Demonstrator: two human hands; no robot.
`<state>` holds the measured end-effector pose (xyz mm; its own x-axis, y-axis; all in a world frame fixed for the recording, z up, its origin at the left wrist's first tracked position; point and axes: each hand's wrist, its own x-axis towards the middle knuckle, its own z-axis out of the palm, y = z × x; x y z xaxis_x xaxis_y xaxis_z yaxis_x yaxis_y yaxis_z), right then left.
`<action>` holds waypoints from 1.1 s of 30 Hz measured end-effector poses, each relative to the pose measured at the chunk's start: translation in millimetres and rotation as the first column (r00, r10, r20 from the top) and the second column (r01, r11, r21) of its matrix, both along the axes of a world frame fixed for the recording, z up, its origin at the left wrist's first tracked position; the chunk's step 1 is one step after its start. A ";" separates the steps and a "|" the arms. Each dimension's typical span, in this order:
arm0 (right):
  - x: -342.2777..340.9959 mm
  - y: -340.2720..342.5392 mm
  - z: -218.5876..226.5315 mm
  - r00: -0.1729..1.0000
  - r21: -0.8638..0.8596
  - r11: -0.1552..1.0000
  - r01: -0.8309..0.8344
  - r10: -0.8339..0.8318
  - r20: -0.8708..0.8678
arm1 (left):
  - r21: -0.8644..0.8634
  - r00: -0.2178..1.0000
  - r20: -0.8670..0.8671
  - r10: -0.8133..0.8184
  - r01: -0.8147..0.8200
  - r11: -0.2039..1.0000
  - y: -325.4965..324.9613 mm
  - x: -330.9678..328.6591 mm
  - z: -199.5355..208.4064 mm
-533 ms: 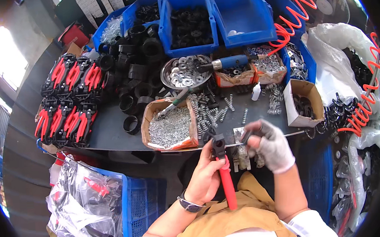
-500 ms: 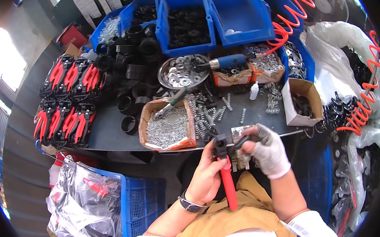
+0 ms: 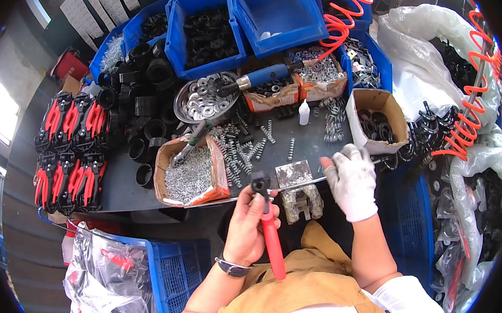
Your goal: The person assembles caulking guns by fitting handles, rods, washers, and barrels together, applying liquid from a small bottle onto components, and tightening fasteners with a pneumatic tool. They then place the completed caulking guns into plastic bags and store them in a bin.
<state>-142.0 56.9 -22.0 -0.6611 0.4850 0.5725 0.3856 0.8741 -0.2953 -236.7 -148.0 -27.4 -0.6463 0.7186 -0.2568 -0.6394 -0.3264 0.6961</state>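
My left hand (image 3: 245, 226) is closed around a hand-tool piece with a red handle (image 3: 274, 248) and a black head (image 3: 260, 185). The handle points down toward my apron, while the head stands just above the table's front edge. My right hand (image 3: 353, 184), in a white glove with a bare thumb, is over the table edge, right of a small metal plate (image 3: 293, 174). Its thumb is apart from the fingers, and I see nothing in it. Below the plate a worn metal block (image 3: 302, 203) sticks out from the edge.
Loose springs (image 3: 236, 151) lie beside a carton of small metal pins (image 3: 189, 175). A bowl of washers (image 3: 207, 98), a blue air driver (image 3: 266, 76) and blue bins (image 3: 207, 34) stand behind. A carton of black rings (image 3: 378, 121) is right; red-and-black tools (image 3: 70, 151) are stacked left.
My right hand has moved away from the tool piece to the right, and the small black part it held no longer shows in it. My left hand still holds the piece. The view has shifted.
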 end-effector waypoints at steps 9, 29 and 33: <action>-13.5 -4.2 9.8 0.982 -0.434 0.881 -0.188 0.175 -0.070 | 0.089 0.999 0.045 -0.007 0.003 0.996 7.5 3.3 -3.5; -51.1 146.0 112.0 0.919 -0.711 0.654 -0.260 -0.059 -0.390 | 0.266 0.966 0.057 -0.252 0.228 0.937 36.2 0.1 -8.6; -98.4 326.0 81.3 0.972 -0.403 0.889 0.216 -0.233 0.006 | 0.259 0.974 0.047 -0.220 0.201 0.945 66.5 14.3 -25.3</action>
